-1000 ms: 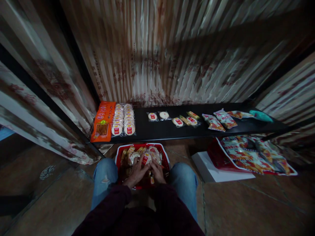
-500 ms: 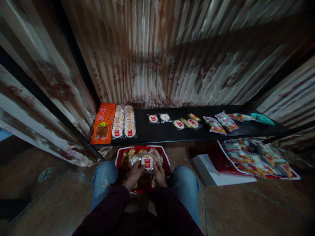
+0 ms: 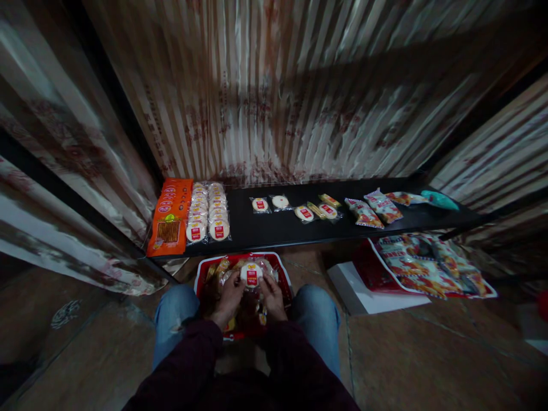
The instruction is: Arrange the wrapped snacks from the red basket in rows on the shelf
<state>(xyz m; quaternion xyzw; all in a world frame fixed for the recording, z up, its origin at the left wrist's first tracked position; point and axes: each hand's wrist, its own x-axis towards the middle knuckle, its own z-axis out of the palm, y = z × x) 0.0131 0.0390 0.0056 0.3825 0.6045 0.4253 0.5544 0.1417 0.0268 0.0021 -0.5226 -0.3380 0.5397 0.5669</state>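
Note:
Between my two hands is a round white packaged rice cracker [image 3: 251, 274] with a red and yellow label facing up. My left hand [image 3: 232, 297] pinches its left edge, and my right hand [image 3: 271, 295] grips its right edge. Both hands are over a red basket [image 3: 200, 273] with a white rim, standing on the floor between my knees. More wrapped snacks [image 3: 221, 267] lie in the basket, partly hidden by my hands. On the black shelf [image 3: 265, 233] ahead, two columns of similar packaged crackers [image 3: 219, 228] overlap one another beside an orange snack packet [image 3: 170, 220].
Loose round crackers [image 3: 303, 213] and thin yellow-wrapped snacks lie mid-shelf. White-and-red snack bags [image 3: 365, 212] and a green packet [image 3: 440, 200] are farther right. A second red basket [image 3: 362, 274], full of snack bags, leans by a white box [image 3: 385, 302] on the floor. Dark posts frame the shelf.
The camera view has shifted slightly, so the shelf items appear farther left. Both hands still hold the cracker over the basket.

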